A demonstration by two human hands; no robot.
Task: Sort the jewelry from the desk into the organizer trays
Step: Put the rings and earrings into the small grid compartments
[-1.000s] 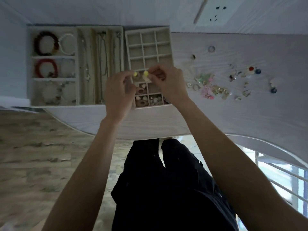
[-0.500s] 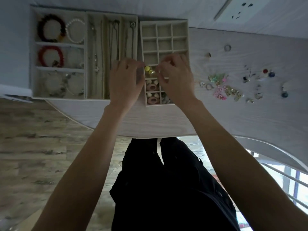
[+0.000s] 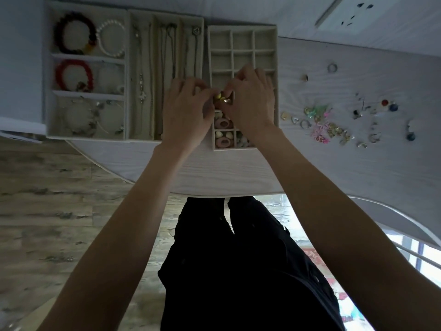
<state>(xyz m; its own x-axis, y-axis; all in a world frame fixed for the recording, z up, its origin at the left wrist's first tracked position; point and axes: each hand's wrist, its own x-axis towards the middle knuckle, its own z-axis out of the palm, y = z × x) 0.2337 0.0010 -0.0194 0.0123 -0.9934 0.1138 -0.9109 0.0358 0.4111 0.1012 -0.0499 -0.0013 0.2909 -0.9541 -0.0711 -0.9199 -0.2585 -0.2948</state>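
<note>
Both hands meet over the small-grid organizer tray [image 3: 242, 28]. My left hand [image 3: 185, 113] and my right hand [image 3: 250, 101] have their fingertips together at a pair of yellow earrings [image 3: 220, 97], which sit low in a left-column compartment of that tray. Whether the fingers still pinch the earrings I cannot tell. The compartments nearer me hold pink and pale earrings [image 3: 223, 124]. Loose jewelry [image 3: 322, 125] lies scattered on the desk [image 3: 238, 173] to the right.
A necklace tray [image 3: 164, 19] and a bracelet tray [image 3: 88, 56] with red, dark and white bracelets stand left of the grid tray. Two rings [image 3: 332, 67] lie apart at the back of the desk. A wall socket [image 3: 358, 10] is behind.
Both hands have gone down from above the tray into it, carrying the yellow earrings from held apart in the air to together in a compartment.
</note>
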